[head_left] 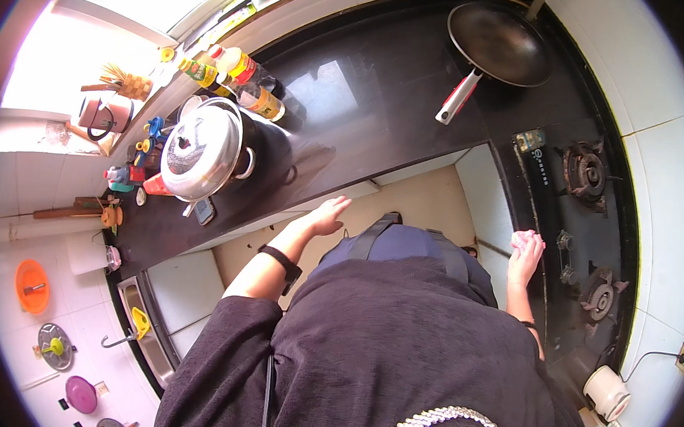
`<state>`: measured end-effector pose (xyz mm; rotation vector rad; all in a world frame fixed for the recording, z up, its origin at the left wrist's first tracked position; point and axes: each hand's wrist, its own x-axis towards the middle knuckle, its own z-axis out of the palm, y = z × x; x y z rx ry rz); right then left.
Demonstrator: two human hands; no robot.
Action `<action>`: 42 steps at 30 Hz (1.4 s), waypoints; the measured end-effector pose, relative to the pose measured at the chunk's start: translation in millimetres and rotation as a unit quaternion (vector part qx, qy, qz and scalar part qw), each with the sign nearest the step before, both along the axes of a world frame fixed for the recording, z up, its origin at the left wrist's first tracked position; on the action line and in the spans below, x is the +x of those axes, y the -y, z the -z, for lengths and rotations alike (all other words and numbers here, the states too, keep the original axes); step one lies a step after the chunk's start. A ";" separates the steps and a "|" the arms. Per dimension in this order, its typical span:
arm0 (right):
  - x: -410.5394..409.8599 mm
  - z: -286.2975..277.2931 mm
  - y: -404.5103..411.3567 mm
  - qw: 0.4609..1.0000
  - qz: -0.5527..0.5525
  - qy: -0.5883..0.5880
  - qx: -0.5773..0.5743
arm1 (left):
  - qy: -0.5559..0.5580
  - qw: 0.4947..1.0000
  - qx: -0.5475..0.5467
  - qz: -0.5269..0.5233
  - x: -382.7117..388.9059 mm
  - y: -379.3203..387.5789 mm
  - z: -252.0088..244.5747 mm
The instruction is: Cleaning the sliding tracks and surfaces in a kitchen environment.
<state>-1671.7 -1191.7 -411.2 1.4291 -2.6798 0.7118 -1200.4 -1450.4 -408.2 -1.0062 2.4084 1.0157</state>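
My left hand (pixel 328 215) is in the air in front of the counter's edge, empty, with its fingers apart. My right hand (pixel 526 259) is closed on a crumpled pink cloth (pixel 521 240) at the front edge of the black gas stove (pixel 561 226). A large steel pot with a domed lid (pixel 200 150) stands on the dark counter (pixel 346 148) beyond my left hand. Farther off, near the corner, lies a wok (pixel 499 43) with a white and red handle pointing toward me.
Sauce bottles (pixel 260 101) stand behind the pot, and a phone (pixel 204 210) lies beside it. Two burners (pixel 587 171) are on the right. A white electric kettle (pixel 606 392) is at the lower right. The sink (pixel 146 331) lies at the left.
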 end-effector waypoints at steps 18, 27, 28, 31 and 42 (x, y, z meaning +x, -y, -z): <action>-9.6 3.7 21.5 0.987 -0.022 -0.027 0.159 | 0.328 0.890 -0.264 0.175 -120.5 3.4 86.1; 4.4 4.6 21.4 0.987 -0.053 -0.065 0.136 | 0.306 0.865 -0.352 0.183 -107.0 -27.8 63.7; -37.5 29.5 7.1 0.993 -0.045 -0.014 0.106 | 0.278 0.873 -0.362 0.171 -141.9 -29.0 57.3; -8.4 27.8 19.0 0.993 -0.027 -0.076 0.088 | 0.289 0.875 -0.349 0.172 -121.8 -43.6 57.9; -15.4 10.2 10.2 0.988 -0.045 -0.132 0.059 | 0.256 0.918 -0.281 0.112 -92.3 -161.1 34.5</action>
